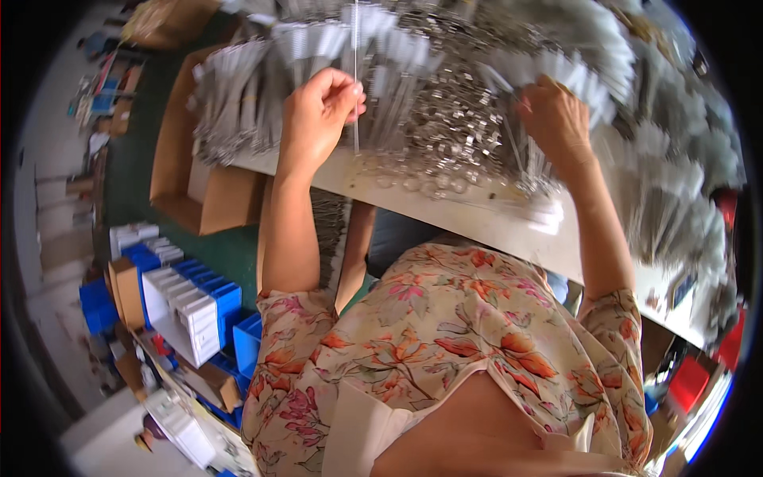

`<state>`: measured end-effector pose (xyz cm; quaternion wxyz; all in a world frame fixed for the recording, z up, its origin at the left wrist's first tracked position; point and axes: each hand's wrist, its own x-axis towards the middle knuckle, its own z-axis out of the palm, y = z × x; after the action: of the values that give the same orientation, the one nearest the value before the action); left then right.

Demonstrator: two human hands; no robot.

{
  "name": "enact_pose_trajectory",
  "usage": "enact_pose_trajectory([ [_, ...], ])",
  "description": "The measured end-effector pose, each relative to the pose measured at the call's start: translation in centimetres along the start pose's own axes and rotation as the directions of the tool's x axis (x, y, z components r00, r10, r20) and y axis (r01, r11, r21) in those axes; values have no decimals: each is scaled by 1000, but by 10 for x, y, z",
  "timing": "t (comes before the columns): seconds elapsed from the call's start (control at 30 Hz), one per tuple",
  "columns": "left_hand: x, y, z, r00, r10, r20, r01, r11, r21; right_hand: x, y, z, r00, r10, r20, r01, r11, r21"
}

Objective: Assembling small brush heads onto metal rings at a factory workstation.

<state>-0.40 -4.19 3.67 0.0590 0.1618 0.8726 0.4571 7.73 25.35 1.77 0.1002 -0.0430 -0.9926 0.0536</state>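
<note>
My left hand [318, 119] is raised over the table, thumb and fingers pinching a thin, straight wire-stemmed brush [356, 131] that stands nearly upright in the view. Behind it lie bundles of similar thin brushes [314, 48] with whitish bristle ends. Between my hands spreads a heap of small shiny metal rings or clips [453, 119]. My right hand [556, 119] is closed, fingertips curled at the edge of another pile of brushes [576, 75]. Whatever lies in those fingers is hidden and slightly blurred.
More bundles of brushes [668, 191] crowd the right side of the white table [493, 219]. An open cardboard box [179, 183] stands at the table's left. Blue and white bins [187, 306] sit lower left. A red container [688, 385] is at lower right.
</note>
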Motion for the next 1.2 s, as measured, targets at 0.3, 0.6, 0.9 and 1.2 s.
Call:
enact_pose_trajectory([
  [0.3,57,-109,-109,912,-277,-304,390,815,429,28,37,-19,935,316,162,-294,436,850],
  [0.6,78,-174,-134,946,-325,-17,296,838,459,-79,158,-44,870,486,-82,-258,590,765],
  [0.9,96,-193,-137,919,-390,-48,381,851,362,-124,150,-4,790,609,75,-611,791,16],
  [1.2,85,-141,-144,917,-399,-4,374,856,358,-131,187,-42,696,715,-68,-576,612,542],
])
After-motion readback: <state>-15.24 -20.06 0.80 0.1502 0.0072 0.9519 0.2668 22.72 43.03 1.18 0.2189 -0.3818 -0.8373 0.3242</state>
